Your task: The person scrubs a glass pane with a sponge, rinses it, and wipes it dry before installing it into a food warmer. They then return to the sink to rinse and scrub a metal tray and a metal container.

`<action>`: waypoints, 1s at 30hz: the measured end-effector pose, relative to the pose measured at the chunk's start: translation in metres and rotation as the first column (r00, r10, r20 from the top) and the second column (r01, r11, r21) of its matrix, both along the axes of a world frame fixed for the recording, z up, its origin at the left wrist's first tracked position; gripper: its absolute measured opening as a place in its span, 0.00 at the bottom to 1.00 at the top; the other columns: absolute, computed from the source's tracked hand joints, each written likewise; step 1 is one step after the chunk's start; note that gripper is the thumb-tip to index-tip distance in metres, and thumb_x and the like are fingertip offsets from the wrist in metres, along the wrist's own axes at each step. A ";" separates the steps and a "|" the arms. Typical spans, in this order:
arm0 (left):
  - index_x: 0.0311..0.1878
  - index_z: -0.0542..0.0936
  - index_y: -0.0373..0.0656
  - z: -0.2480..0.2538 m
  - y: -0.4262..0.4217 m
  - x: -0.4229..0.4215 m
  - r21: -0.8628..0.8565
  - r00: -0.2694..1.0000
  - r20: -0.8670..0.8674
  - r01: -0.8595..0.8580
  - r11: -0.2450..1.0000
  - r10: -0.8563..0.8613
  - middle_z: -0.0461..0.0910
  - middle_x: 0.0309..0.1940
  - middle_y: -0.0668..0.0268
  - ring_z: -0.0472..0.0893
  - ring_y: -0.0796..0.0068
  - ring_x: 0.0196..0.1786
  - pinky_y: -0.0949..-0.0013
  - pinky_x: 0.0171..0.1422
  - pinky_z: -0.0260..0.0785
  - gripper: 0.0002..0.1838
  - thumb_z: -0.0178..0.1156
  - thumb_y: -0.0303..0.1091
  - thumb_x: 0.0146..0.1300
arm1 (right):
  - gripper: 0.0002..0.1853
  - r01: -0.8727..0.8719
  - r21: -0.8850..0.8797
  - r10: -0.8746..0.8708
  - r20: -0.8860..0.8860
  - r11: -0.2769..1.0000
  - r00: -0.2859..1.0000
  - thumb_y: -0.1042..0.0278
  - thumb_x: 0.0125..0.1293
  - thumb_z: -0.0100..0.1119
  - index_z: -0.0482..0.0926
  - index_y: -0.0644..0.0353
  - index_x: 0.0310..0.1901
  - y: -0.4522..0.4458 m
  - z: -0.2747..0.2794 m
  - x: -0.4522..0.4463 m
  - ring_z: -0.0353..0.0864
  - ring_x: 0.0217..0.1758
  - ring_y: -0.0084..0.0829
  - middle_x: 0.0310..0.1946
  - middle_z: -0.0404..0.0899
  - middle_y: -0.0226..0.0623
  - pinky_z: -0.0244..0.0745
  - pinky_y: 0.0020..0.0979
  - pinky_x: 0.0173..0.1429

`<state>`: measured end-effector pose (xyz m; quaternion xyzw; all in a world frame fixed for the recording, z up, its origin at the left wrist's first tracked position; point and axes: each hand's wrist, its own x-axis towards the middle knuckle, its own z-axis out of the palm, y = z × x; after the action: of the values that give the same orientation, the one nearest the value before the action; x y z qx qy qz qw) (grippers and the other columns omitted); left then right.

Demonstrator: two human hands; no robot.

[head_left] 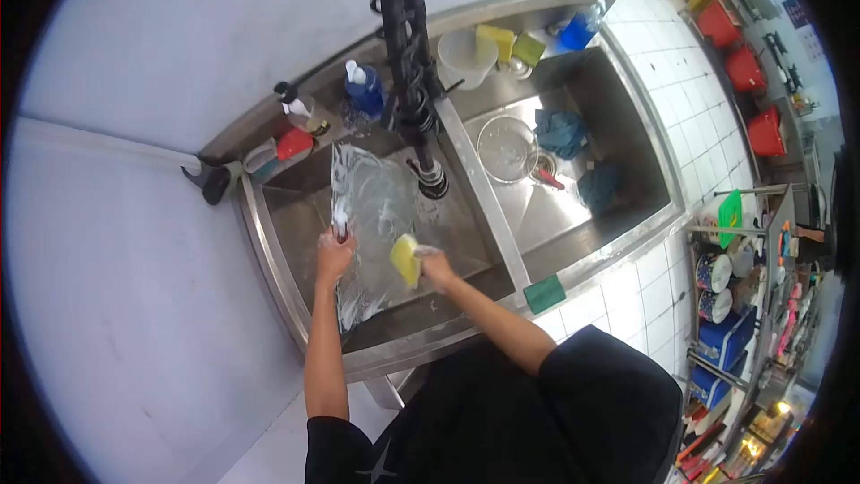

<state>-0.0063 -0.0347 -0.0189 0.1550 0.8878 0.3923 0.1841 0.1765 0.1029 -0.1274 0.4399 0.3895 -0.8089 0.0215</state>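
Evidently, soapy scrubbing is the step in hand, with the steel divider (488, 202) between the two basins taken as landmark. A flat, suds-streaked sheet (381, 206) is held in the basin left of the divider; whether it is made of metal or clear plastic cannot be told. Its left edge, the one farther from the divider, is gripped by the left hand (335, 257), whose fingers are closed around it. Between that grip and the divider, a yellow sponge (405, 260) is pinched by the right hand (435, 267), the fingers curled and nearly closed; whether the sheet is being touched by the sponge cannot be told. Just left of the divider, the spray nozzle (433, 183) is suspended, while a round strainer (508, 151) and a blue cloth (561, 133) are seen to its right. For any further stroke, the sheet's edge would need to be kept steady, the sponge pressed flat, and the nozzle avoided.
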 end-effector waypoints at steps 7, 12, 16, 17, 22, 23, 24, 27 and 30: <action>0.34 0.78 0.32 0.030 0.013 0.008 -0.119 1.000 -0.005 0.001 0.993 -0.002 0.79 0.23 0.51 0.79 0.59 0.27 0.56 0.35 0.69 0.13 0.60 0.32 0.49 | 0.14 0.290 0.809 -0.164 -0.240 0.511 0.957 0.65 0.69 0.56 0.81 0.71 0.39 0.242 0.157 -0.058 0.76 0.30 0.23 0.28 0.81 0.34 0.71 0.31 0.34; 0.35 0.77 0.31 0.017 0.013 0.007 -0.131 1.000 0.001 -0.004 0.991 0.004 0.79 0.23 0.51 0.78 0.58 0.27 0.56 0.36 0.69 0.13 0.60 0.33 0.50 | 0.13 0.422 0.899 -0.009 -0.424 0.118 0.906 0.65 0.67 0.58 0.81 0.67 0.43 0.325 0.215 -0.154 0.82 0.35 0.39 0.35 0.81 0.52 0.74 0.37 0.41; 0.39 0.78 0.31 0.031 0.018 0.012 -0.150 0.998 0.056 0.003 0.989 0.006 0.79 0.29 0.49 0.79 0.58 0.34 0.57 0.42 0.70 0.16 0.61 0.34 0.52 | 0.12 0.188 0.955 0.063 -0.178 -0.231 0.982 0.66 0.66 0.56 0.80 0.66 0.45 0.312 0.196 -0.161 0.81 0.39 0.53 0.37 0.81 0.56 0.76 0.44 0.45; 0.39 0.78 0.31 0.032 0.020 0.012 -0.153 0.999 0.051 -0.003 0.988 0.011 0.79 0.29 0.49 0.79 0.58 0.34 0.57 0.42 0.70 0.16 0.61 0.34 0.52 | 0.12 0.166 0.979 0.092 -0.156 -0.115 0.984 0.67 0.65 0.56 0.80 0.65 0.45 0.301 0.205 -0.154 0.81 0.41 0.53 0.38 0.81 0.55 0.75 0.45 0.46; 0.44 0.78 0.31 0.057 0.034 0.025 -0.233 0.995 0.090 -0.011 0.972 0.033 0.79 0.39 0.43 0.78 0.47 0.47 0.55 0.53 0.69 0.19 0.62 0.36 0.54 | 0.11 -0.430 0.826 0.351 0.550 -0.364 0.758 0.67 0.60 0.56 0.80 0.63 0.41 0.265 0.159 -0.138 0.85 0.34 0.52 0.30 0.83 0.53 0.80 0.44 0.39; 0.44 0.78 0.31 0.047 0.032 0.025 -0.236 0.995 0.090 -0.011 0.972 0.033 0.79 0.39 0.43 0.78 0.47 0.47 0.55 0.53 0.69 0.19 0.62 0.36 0.54 | 0.10 -0.421 0.792 0.375 0.590 -0.443 0.715 0.67 0.59 0.56 0.81 0.62 0.39 0.259 0.154 -0.139 0.86 0.33 0.49 0.28 0.83 0.50 0.81 0.43 0.37; 0.43 0.78 0.31 0.032 0.027 0.023 -0.182 1.000 -0.007 -0.020 0.983 0.019 0.80 0.34 0.44 0.80 0.48 0.40 0.54 0.48 0.70 0.18 0.62 0.34 0.52 | 0.10 -0.418 0.795 0.376 0.586 -0.440 0.717 0.67 0.59 0.56 0.81 0.62 0.39 0.258 0.146 -0.146 0.86 0.33 0.49 0.28 0.83 0.50 0.81 0.43 0.37; 0.41 0.78 0.30 0.034 0.029 0.022 -0.158 1.000 -0.021 -0.015 0.987 0.012 0.81 0.30 0.45 0.81 0.48 0.35 0.54 0.44 0.71 0.17 0.61 0.32 0.51 | 0.08 -0.465 0.693 0.261 0.672 -0.551 0.693 0.67 0.59 0.57 0.81 0.62 0.35 0.257 0.123 -0.162 0.87 0.34 0.43 0.29 0.85 0.47 0.82 0.42 0.37; 0.42 0.78 0.30 0.032 0.031 0.023 -0.195 0.999 -0.038 -0.010 0.981 0.003 0.81 0.31 0.45 0.81 0.46 0.37 0.55 0.45 0.71 0.17 0.61 0.32 0.51 | 0.08 -0.467 0.712 0.255 0.654 -0.525 0.712 0.67 0.59 0.57 0.81 0.62 0.35 0.242 0.110 -0.168 0.88 0.35 0.41 0.30 0.85 0.46 0.82 0.40 0.37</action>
<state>0.0171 -0.0042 0.0126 0.1405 0.9258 0.3009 0.1805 0.0089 0.3453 -0.0173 0.1381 0.9893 -0.0457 -0.0084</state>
